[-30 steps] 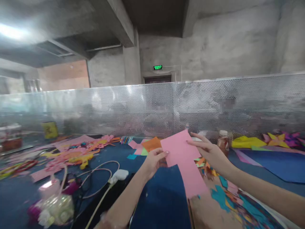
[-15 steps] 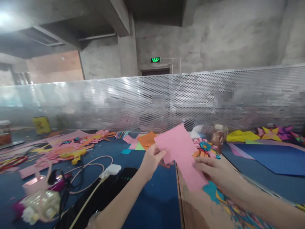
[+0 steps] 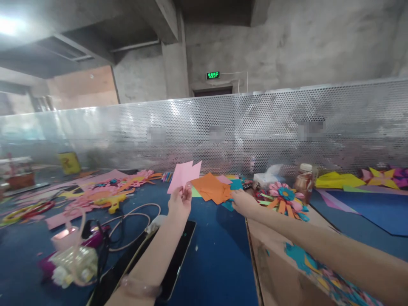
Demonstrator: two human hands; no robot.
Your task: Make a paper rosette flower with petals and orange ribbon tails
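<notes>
My left hand (image 3: 180, 202) pinches pink paper (image 3: 183, 176) between thumb and fingers, held up above the table with two corners pointing upward. To its right, my right hand (image 3: 245, 203) reaches forward, its fingertips closed at the right edge of some orange paper (image 3: 212, 188). The orange paper lies over green, pink and blue pieces. A blue piece of paper (image 3: 236, 184) shows just behind my right fingers. Exactly how the fingertips meet the sheets is hard to see.
A phone (image 3: 180, 255) and cables lie under my left forearm. Right of centre stands a cardboard box (image 3: 270, 259) with paper scraps (image 3: 321, 272). A paper flower (image 3: 286, 194) and a jar (image 3: 304, 182) stand behind it. Pink cut-outs (image 3: 95, 195) cover the left; a perforated metal partition (image 3: 127, 136) closes the back.
The pink paper has gone from between both hands to my left hand alone, moving left and away. My right hand has let go of it and moved forward-left to the orange paper.
</notes>
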